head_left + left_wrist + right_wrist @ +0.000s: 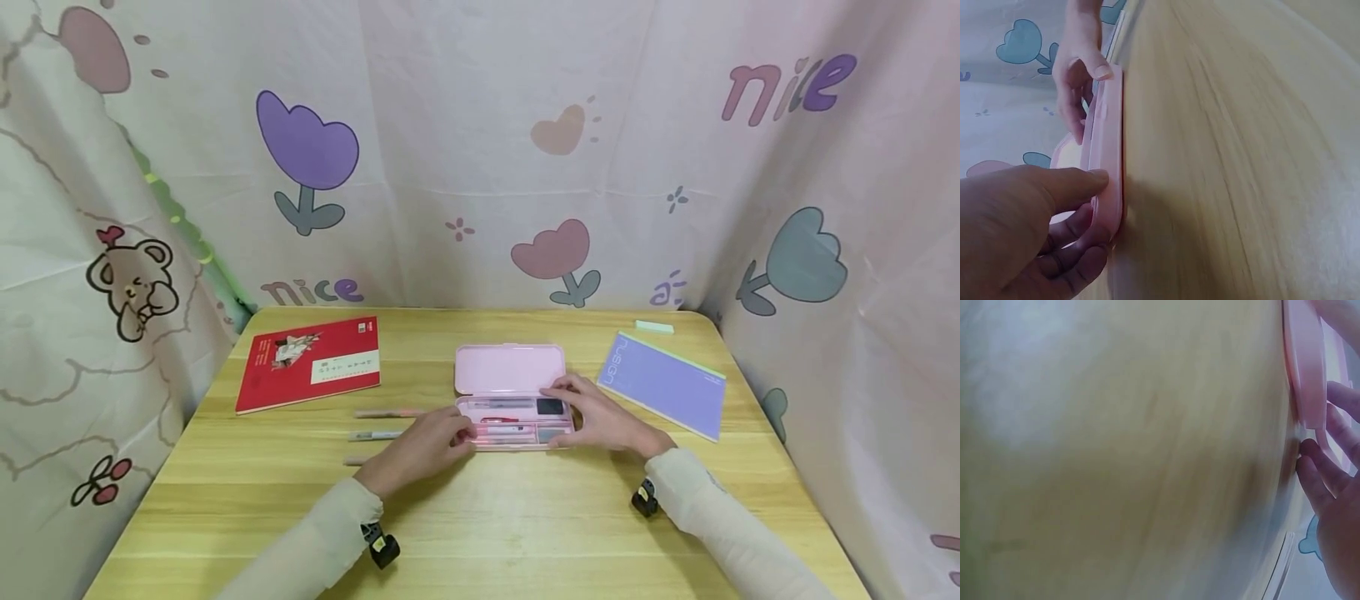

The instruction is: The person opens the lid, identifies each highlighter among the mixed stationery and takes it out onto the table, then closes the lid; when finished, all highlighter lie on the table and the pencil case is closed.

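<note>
An open pink pencil case (pixel 510 371) lies on the wooden table with its lid tipped back. Inside it are several pens, among them a red one (pixel 498 420), plus a black block (pixel 550 407) and a grey block (pixel 551 435) at the right end. My left hand (pixel 423 442) holds the left end, thumb on the front wall (pixel 1109 144) and fingers curled about the corner. Around the right end, my right hand (pixel 600 415) grips with thumb in front and fingers toward the back; in the right wrist view some fingertips (pixel 1310 450) hang beyond the end wall.
Three slim pens or pencils, one a grey-white pen (pixel 371 435), lie left of the case, partly behind my left hand. A red book (pixel 262 383) is at the back left. At the back right are a purple notebook (pixel 667 392) and a small pale-green block (pixel 654 327). Printed curtains surround the table.
</note>
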`<state>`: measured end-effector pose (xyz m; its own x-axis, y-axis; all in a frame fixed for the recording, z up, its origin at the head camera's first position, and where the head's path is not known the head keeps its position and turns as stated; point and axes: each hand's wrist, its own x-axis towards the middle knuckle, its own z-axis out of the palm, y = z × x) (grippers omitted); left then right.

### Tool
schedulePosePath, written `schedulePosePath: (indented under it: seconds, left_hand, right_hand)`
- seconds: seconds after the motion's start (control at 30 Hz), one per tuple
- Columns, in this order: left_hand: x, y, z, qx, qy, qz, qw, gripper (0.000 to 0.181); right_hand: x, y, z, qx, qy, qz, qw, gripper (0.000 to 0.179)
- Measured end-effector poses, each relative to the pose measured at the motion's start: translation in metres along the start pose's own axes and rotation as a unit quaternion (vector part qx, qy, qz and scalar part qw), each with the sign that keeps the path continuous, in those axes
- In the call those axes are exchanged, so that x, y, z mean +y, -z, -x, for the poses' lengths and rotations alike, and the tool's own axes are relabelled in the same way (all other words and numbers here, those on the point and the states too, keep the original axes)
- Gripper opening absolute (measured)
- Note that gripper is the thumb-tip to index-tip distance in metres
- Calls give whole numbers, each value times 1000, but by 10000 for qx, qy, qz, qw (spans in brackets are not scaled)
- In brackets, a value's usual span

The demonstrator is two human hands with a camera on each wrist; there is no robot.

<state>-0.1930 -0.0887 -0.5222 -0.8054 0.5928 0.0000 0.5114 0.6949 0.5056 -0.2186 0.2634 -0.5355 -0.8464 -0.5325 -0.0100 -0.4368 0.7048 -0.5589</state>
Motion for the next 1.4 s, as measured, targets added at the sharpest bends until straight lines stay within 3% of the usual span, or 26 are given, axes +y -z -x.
schedulePosePath:
  seconds: [0.33, 0.47, 0.57, 0.77, 0.93, 1.17, 1.4]
  left_hand:
    - [0, 7, 0, -3, 312, 694, 9971, 8]
    - [-6, 19, 7, 126, 692, 1013, 9924, 9]
    - [-19, 33, 16, 370, 778, 1107, 9901, 12]
    - [-57, 67, 46, 1069, 841, 789, 9876, 20]
    - [-83, 83, 82, 1336, 1044, 594, 9837, 20]
    - [-98, 73, 132, 1174, 798, 747, 9871, 13]
    - [-105, 56, 156, 786, 741, 990, 9892, 12]
  right_hand:
    - [0, 0, 0, 43, 0, 56, 10000, 98]
    - [0, 0, 0, 37, -21, 30, 10000, 97]
    - [0, 0, 0, 30, -24, 36, 10000, 97]
    - [-1, 1, 0, 23, -32, 2, 10000, 98]
    - [-1, 1, -1, 5, -6, 42, 10000, 97]
    - [1, 0, -1, 42, -10, 60, 10000, 99]
    - [-1, 1, -1, -2, -21, 36, 10000, 97]
